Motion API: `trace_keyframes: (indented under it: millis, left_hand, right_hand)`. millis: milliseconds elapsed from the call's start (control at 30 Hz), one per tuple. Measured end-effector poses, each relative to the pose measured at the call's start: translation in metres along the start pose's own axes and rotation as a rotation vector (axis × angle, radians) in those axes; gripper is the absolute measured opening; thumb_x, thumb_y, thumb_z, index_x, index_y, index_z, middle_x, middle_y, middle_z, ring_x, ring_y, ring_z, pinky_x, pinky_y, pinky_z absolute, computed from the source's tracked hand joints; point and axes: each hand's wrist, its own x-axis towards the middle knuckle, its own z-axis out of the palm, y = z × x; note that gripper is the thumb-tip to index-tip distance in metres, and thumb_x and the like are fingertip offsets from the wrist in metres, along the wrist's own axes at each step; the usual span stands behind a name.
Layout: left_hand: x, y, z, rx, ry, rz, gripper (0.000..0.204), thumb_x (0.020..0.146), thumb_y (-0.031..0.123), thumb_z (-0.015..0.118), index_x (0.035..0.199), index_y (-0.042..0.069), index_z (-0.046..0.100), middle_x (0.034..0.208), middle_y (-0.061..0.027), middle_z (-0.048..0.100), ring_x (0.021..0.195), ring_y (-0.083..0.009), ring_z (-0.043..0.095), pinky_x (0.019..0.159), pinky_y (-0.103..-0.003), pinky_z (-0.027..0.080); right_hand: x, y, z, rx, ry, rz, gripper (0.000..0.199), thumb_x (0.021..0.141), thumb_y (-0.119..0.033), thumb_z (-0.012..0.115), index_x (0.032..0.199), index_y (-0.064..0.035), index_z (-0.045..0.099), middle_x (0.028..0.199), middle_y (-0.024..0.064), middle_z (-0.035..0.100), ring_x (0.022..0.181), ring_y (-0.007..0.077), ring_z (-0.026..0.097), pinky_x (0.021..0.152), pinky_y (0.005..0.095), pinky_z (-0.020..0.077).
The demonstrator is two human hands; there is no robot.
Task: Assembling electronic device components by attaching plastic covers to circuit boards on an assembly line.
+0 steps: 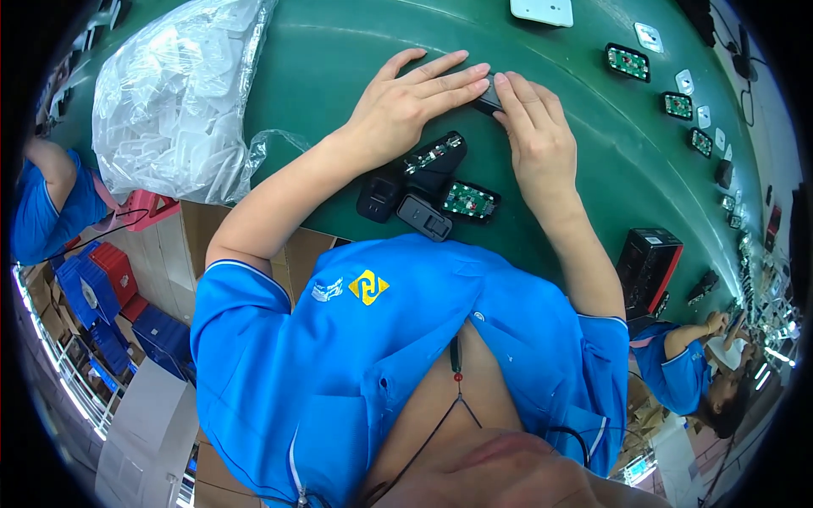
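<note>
A small black plastic casing [489, 98] lies on the green table in front of me, partly hidden under my fingers. My left hand [413, 100] has its fingers stretched out, the tips resting on the casing's left side. The fingers of my right hand [535, 123] are together and bent over its right end, with the thumb at its near edge. Closer to my body are a black housing with a green circuit board [471, 201], a grey-black cover [425, 218], a black block-shaped part [378, 197] and a black part with metal pieces [436, 157].
A clear plastic bag of white plastic pieces [174, 106] fills the left of the green table [339, 51]. Along the right, several circuit boards in black housings [627, 63] sit near white plates [649, 37]. A black-red box [650, 267] stands right. Co-workers [677, 368] are at both sides.
</note>
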Motion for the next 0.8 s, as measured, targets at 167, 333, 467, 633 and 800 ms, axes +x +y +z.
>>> trace_keyframes:
  millis: [167,333,467,633,800]
  left_hand:
    - [0.005,0.002,-0.001,0.114,0.039,0.067,0.038,0.082,0.012,0.058,0.12,0.013,0.059,0.128,0.0021,0.058,0.118,-0.017,0.053,0.098,-0.033,0.039]
    - [0.014,0.005,0.017,0.06,0.22,0.05,0.037,0.081,0.011,0.062,0.117,0.01,0.06,0.121,-0.0033,0.061,0.106,-0.0198,0.059,0.088,-0.031,0.046]
    - [0.029,-0.003,0.021,-0.063,0.255,0.007,0.031,0.078,0.012,0.064,0.108,0.008,0.06,0.109,-0.0083,0.063,0.092,-0.0228,0.059,0.081,-0.032,0.049]
    - [0.069,-0.018,-0.016,-0.329,0.282,-0.418,0.026,0.082,0.015,0.065,0.105,0.003,0.064,0.097,-0.0067,0.068,0.076,-0.0197,0.062,0.068,-0.029,0.049]
    - [0.144,-0.077,-0.045,-0.35,0.163,-0.489,0.029,0.083,0.023,0.064,0.104,0.004,0.065,0.093,-0.0124,0.067,0.077,-0.0232,0.063,0.068,-0.03,0.05]
  right_hand:
    - [0.008,0.01,-0.004,0.11,-0.03,-0.003,0.037,0.073,-0.007,0.067,0.109,-0.0061,0.063,0.104,0.0047,0.064,0.091,0.0221,0.058,0.078,0.0295,0.0493]
    - [0.033,0.031,-0.022,0.32,-0.277,0.095,0.039,0.076,-0.006,0.065,0.115,-0.0078,0.063,0.104,0.0049,0.066,0.087,0.0198,0.059,0.078,0.0264,0.0486]
    - [0.05,0.043,-0.026,0.648,-0.48,0.457,0.031,0.084,-0.008,0.062,0.114,-0.0062,0.063,0.1,0.0044,0.067,0.086,0.0147,0.059,0.078,0.0239,0.0477]
    - [0.039,0.043,-0.03,0.86,0.071,0.518,0.022,0.09,-0.012,0.057,0.109,-0.0031,0.064,0.098,0.0048,0.067,0.083,0.0126,0.06,0.077,0.0245,0.0466]
    - [0.024,0.045,-0.045,0.958,0.185,0.518,0.021,0.092,-0.011,0.056,0.109,-0.0007,0.063,0.098,0.0093,0.067,0.083,0.0149,0.061,0.078,0.0258,0.048]
